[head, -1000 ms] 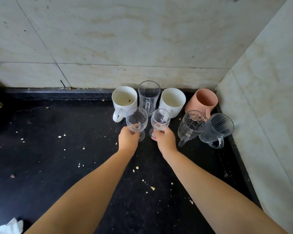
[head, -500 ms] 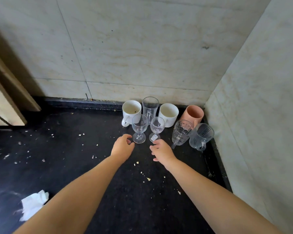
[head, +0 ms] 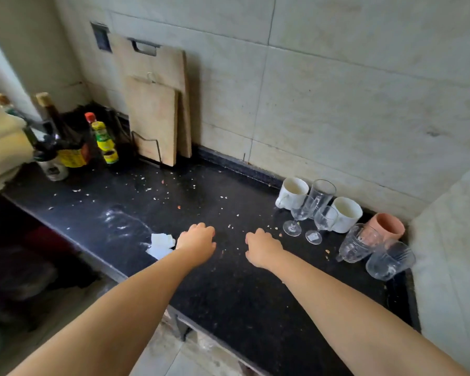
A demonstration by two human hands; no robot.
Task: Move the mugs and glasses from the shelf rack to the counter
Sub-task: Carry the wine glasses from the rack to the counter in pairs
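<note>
Mugs and glasses stand grouped in the right corner of the black counter: two white mugs, a tall clear glass, two small stemmed glasses, a pink mug and two clear handled glass mugs. My left hand and my right hand hover over the counter's middle, fingers loosely curled, holding nothing, left of the glasses. The shelf rack is not in view.
Two wooden cutting boards lean on the tiled wall in a wire stand. Sauce bottles crowd the far left. A crumpled white paper lies by my left hand. Crumbs dot the counter. A tiled side wall bounds the right.
My hands let go of the two stemmed glasses, now standing on the counter, and pulled back to the left. The view has swung left, bringing in cutting boards and bottles.
</note>
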